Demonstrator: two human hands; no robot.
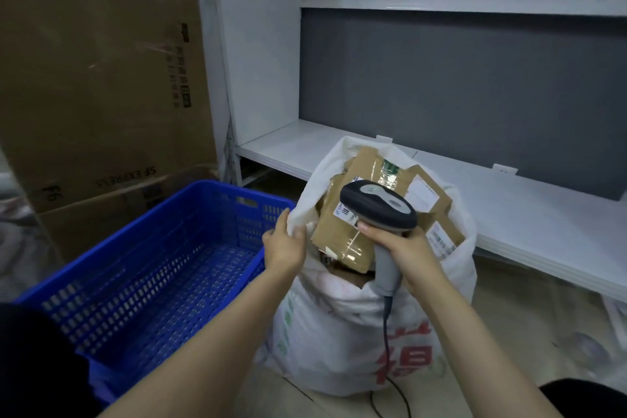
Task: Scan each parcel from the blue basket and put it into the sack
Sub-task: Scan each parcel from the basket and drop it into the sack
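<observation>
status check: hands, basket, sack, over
Left hand holds sack rim, right hand grips scanner. Sack full of parcels; blue basket shows none. Nothing blocking.

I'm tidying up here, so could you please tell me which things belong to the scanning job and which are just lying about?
Job: blue plastic basket; white woven sack; brown cardboard parcels; grey handheld scanner.
Lying about: large brown cardboard box; white shelving.

Parcel labels (pixel 440 241) illegibly small, blurred.
</observation>
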